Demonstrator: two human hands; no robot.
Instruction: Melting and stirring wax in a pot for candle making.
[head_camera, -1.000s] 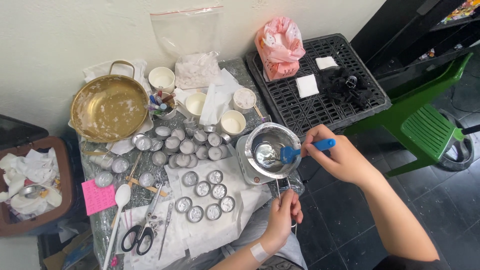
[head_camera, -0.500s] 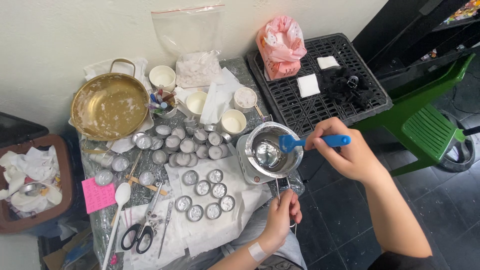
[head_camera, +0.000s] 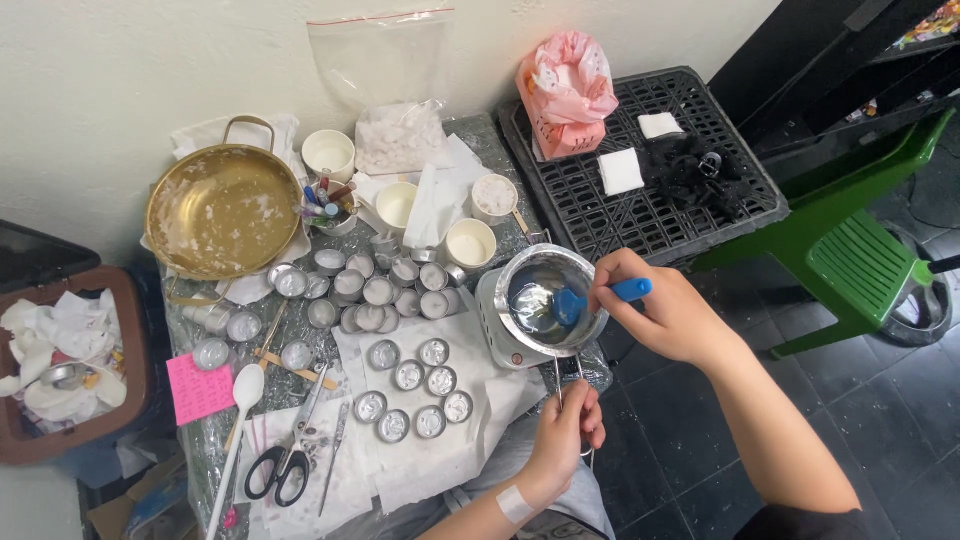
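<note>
The thin wire handle of the round steel melting pot (head_camera: 545, 298) disappears inside the left hand (head_camera: 565, 432). The blue silicone spatula (head_camera: 590, 298) has its handle partly covered by the right hand (head_camera: 665, 318). The brown waste bin (head_camera: 60, 365) is cut off at the left edge.

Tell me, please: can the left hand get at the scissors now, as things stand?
Probably not at once. The left hand is closed on the wire handle of the metal pot, so it must let go first. Otherwise the way looks free: only flat white paper and low tealight cups lie before the scissors.
</note>
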